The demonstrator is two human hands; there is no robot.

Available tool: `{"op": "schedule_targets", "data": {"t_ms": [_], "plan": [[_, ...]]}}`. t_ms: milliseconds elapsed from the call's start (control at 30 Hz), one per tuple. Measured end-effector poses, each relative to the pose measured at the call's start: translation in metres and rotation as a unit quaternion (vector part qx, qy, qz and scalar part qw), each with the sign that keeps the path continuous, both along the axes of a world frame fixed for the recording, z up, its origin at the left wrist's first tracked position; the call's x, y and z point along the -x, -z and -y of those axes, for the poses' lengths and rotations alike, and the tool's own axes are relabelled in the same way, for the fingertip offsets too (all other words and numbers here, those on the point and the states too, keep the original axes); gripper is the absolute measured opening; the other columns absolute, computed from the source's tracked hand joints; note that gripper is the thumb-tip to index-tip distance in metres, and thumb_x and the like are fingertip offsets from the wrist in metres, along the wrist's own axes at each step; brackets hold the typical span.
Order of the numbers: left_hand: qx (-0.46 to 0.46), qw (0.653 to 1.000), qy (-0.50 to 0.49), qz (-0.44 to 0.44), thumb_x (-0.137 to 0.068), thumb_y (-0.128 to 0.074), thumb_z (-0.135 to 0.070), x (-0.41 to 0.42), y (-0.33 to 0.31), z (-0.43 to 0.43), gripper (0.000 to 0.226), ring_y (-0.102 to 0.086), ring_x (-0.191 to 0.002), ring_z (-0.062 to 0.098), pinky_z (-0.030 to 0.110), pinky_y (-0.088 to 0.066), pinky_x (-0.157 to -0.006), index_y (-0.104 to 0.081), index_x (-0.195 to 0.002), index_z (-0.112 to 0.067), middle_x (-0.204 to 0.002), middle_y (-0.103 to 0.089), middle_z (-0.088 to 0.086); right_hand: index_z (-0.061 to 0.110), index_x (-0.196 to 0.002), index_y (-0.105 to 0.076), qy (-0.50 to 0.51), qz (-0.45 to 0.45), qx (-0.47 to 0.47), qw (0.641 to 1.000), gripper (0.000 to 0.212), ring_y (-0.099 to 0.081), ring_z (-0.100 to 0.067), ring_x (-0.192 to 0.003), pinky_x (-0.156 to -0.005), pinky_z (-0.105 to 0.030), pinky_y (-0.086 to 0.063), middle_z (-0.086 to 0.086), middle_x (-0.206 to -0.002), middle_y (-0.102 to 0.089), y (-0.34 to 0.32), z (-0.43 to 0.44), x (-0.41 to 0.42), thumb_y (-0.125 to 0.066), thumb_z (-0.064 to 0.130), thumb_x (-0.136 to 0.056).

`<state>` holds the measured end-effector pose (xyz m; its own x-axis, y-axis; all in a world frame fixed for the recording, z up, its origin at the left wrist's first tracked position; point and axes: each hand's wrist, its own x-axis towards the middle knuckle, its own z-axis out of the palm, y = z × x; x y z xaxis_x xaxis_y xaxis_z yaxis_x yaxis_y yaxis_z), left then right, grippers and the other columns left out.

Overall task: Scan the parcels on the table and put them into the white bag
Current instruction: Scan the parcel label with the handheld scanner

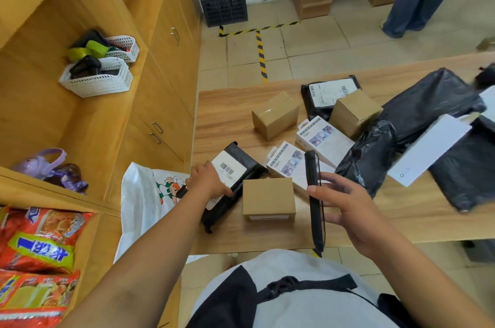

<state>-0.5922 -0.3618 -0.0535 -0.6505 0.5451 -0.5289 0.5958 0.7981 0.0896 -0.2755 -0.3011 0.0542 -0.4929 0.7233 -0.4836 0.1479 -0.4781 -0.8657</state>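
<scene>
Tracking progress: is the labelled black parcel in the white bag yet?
Out. The parcel lies on the table, label up, gripped by the left hand, beside the bag.

Bare table (222, 113) left of boxes (275, 115)

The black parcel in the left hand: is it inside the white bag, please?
No, the left hand holds the black parcel on the table, outside the white bag.

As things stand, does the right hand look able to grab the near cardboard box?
Probably not yet: the right hand holds the black scanner. The near cardboard box itself lies uncovered right beside it.
</scene>
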Motion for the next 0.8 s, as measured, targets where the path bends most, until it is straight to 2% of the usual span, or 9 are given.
{"op": "schedule_targets", "data": {"t_ms": [100, 167, 267, 367, 467, 533, 667, 800], "plan": [[0.002, 1.0, 0.004, -0.011, -0.059, -0.087, -0.052, 0.003, 0.0, 0.002, 0.115, -0.033, -0.134, 0.032, 0.049, -0.038, -0.103, -0.024, -0.146, -0.012, -0.146, -0.034, 0.012, 0.03, -0.107, -0.075, 0.01, -0.001, 0.003, 1.0, 0.034, -0.074, -0.016, -0.092, -0.092, -0.053, -0.057, 0.007, -0.091, -0.079, 0.003, -0.001, -0.004, -0.084, 0.029, -0.075], [-0.003, 1.0, -0.008, -0.014, -0.057, -0.087, -0.053, 0.01, 0.0, 0.005, 0.11, -0.035, -0.131, 0.033, 0.05, -0.039, -0.1, -0.029, -0.143, -0.014, -0.142, -0.038, 0.011, 0.031, -0.105, -0.075, 0.013, -0.004, 0.007, 1.0, 0.031, -0.074, -0.014, -0.088, -0.09, -0.052, -0.057, 0.007, -0.093, -0.079, 0.003, -0.002, -0.006, -0.084, 0.029, -0.075], [-0.013, 0.999, -0.04, -0.025, -0.055, -0.087, -0.055, 0.028, -0.002, 0.017, 0.102, -0.039, -0.127, 0.035, 0.052, -0.04, -0.098, -0.037, -0.136, -0.018, -0.133, -0.044, 0.01, 0.029, -0.106, -0.075, 0.015, -0.017, 0.011, 1.0, 0.046, -0.075, -0.009, -0.086, -0.086, -0.049, -0.058, 0.006, -0.092, -0.079, 0.002, -0.004, -0.007, -0.086, 0.037, -0.063], [0.001, 0.998, -0.028, -0.057, -0.053, -0.087, -0.057, 0.052, -0.009, 0.033, 0.105, -0.039, -0.126, 0.034, 0.05, -0.039, -0.096, -0.034, -0.136, -0.019, -0.133, -0.043, 0.01, 0.026, -0.112, -0.074, 0.016, -0.027, 0.013, 0.999, 0.057, -0.075, -0.01, -0.085, -0.085, -0.048, -0.058, 0.007, -0.088, -0.078, 0.004, -0.006, -0.007, -0.086, 0.04, -0.058], [0.04, 0.992, 0.075, -0.098, -0.052, -0.086, -0.06, 0.074, -0.022, 0.052, 0.111, -0.039, -0.127, 0.032, 0.05, -0.04, -0.094, -0.03, -0.139, -0.021, -0.137, -0.041, 0.007, 0.028, -0.109, -0.073, 0.01, -0.033, 0.016, 0.999, 0.039, -0.075, -0.008, -0.085, -0.081, -0.046, -0.058, 0.008, -0.09, -0.079, 0.006, -0.007, -0.005, -0.085, 0.03, -0.071], [0.073, 0.975, 0.168, -0.127, -0.049, -0.083, -0.063, 0.082, -0.03, 0.064, 0.115, -0.041, -0.126, 0.03, 0.048, -0.041, -0.093, -0.027, -0.141, -0.022, -0.138, -0.04, 0.005, 0.031, -0.103, -0.074, 0.004, -0.034, 0.022, 0.999, 0.03, -0.075, -0.008, -0.085, -0.078, -0.044, -0.059, 0.009, -0.091, -0.079, 0.008, -0.007, -0.002, -0.084, 0.027, -0.075], [0.123, 0.926, 0.325, -0.15, -0.043, -0.079, -0.067, 0.083, -0.036, 0.081, 0.128, -0.038, -0.129, 0.027, 0.045, -0.039, -0.102, -0.021, -0.148, -0.022, -0.145, -0.037, 0.001, 0.041, -0.088, -0.081, -0.007, -0.047, 0.026, 0.999, 0.031, -0.076, -0.01, -0.08, -0.06, -0.029, -0.06, 0.004, -0.091, -0.079, 0.006, -0.008, 0.002, -0.085, 0.038, -0.057], [0.138, 0.882, 0.433, -0.124, -0.048, -0.081, -0.06, 0.078, -0.03, 0.089, 0.129, -0.031, -0.138, 0.026, 0.043, -0.026, -0.114, -0.013, -0.151, -0.026, -0.153, -0.03, 0.002, 0.044, -0.086, -0.08, -0.013, -0.048, 0.024, 0.998, 0.03, -0.076, -0.011, -0.08, -0.062, -0.03, -0.06, 0.006, -0.089, -0.079, 0.008, -0.008, 0.005, -0.085, 0.039, -0.056]]}}
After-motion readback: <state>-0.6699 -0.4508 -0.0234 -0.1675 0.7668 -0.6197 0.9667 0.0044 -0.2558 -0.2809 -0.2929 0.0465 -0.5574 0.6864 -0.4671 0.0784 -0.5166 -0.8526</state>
